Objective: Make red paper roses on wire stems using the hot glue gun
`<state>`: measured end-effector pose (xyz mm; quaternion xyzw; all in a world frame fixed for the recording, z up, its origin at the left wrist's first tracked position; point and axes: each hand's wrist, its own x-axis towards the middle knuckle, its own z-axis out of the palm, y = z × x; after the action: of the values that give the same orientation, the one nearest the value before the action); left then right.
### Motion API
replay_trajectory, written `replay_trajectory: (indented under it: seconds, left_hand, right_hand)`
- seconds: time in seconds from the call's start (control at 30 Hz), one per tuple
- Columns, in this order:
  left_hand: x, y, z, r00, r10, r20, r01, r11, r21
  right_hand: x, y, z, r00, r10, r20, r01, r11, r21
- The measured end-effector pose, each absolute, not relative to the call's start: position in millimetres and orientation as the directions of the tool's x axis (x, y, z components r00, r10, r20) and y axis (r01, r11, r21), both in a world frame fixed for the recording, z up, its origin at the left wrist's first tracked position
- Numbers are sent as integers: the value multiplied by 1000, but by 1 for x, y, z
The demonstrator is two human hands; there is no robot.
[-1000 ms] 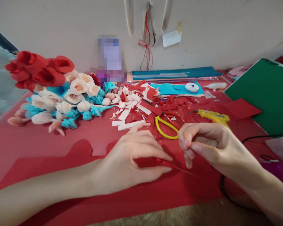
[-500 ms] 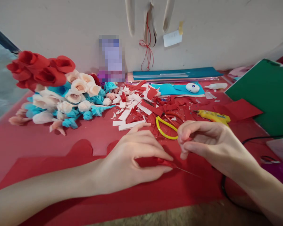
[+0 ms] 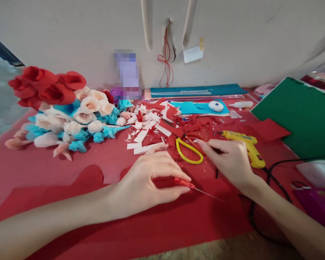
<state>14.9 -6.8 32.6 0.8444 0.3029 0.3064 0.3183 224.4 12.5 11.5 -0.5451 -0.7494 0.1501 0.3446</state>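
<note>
My left hand (image 3: 148, 182) rests on the red felt sheet (image 3: 151, 224), thumb and fingers pinched on a small red rolled piece (image 3: 182, 183). A thin wire (image 3: 208, 194) sticks out of that piece to the right. My right hand (image 3: 229, 159) is stretched forward over the red scraps. Its fingers are extended and the fingertips lie at the right loop of the yellow-handled scissors (image 3: 188, 153); I see nothing held in it. A yellow glue gun (image 3: 245, 143) lies just behind this hand.
A heap of red, cream and blue paper roses (image 3: 65, 108) lies at the left. Red and white scraps (image 3: 157, 122) litter the middle. A green sheet (image 3: 300, 113), teal sheets (image 3: 197, 90), a white glue bottle (image 3: 241, 104), a black cord (image 3: 260, 206) and a purple object (image 3: 314, 206) are at the right.
My right hand has left its pinch near the left hand and moved forward to the scissors, fingers now stretched out. The left hand keeps its pinch on the red piece. The view tilted down slightly.
</note>
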Motion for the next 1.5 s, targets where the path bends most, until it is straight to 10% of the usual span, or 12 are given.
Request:
replay_trajectory:
  seconds: [0.67, 1.5]
  left_hand:
    - [16, -1, 33, 523, 779, 345, 326, -557, 764]
    - [20, 1, 30, 553, 830, -74, 464, -233, 854]
  right_hand:
    - [208, -21, 46, -421, 902, 92, 591, 350, -727]
    - [208, -22, 34, -454, 880, 137, 630, 426, -649]
